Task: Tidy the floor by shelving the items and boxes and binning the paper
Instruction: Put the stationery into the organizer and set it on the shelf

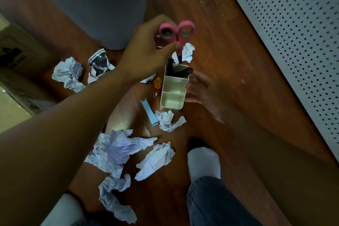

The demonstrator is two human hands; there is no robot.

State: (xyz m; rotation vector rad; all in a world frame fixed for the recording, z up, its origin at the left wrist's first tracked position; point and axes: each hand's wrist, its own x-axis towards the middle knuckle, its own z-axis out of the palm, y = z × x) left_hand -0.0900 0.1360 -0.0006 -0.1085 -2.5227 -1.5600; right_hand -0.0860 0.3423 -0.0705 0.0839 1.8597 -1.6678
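My left hand [146, 49] pinches pink-handled scissors [180, 33] just below the handles, blades pointing down over the far end of a cream organizer box [173, 95]. The box has several compartments; a black object [180, 70] sits in the far one. My right hand [205, 93] touches the box's right side with straight fingers. Crumpled paper lies around: one ball [187, 52] behind the box, one [167, 120] at its near end, a large piece [117, 149] and another [156, 159] nearer me, more at the left [67, 73].
A grey bin [102, 14] with a clear liner stands at the back. A blue flat tool [149, 113] and an orange item [157, 86] lie left of the box. Cardboard boxes [16, 57] sit at the left, a white perforated panel [293, 33] at the right. My socked feet [203, 163] are below.
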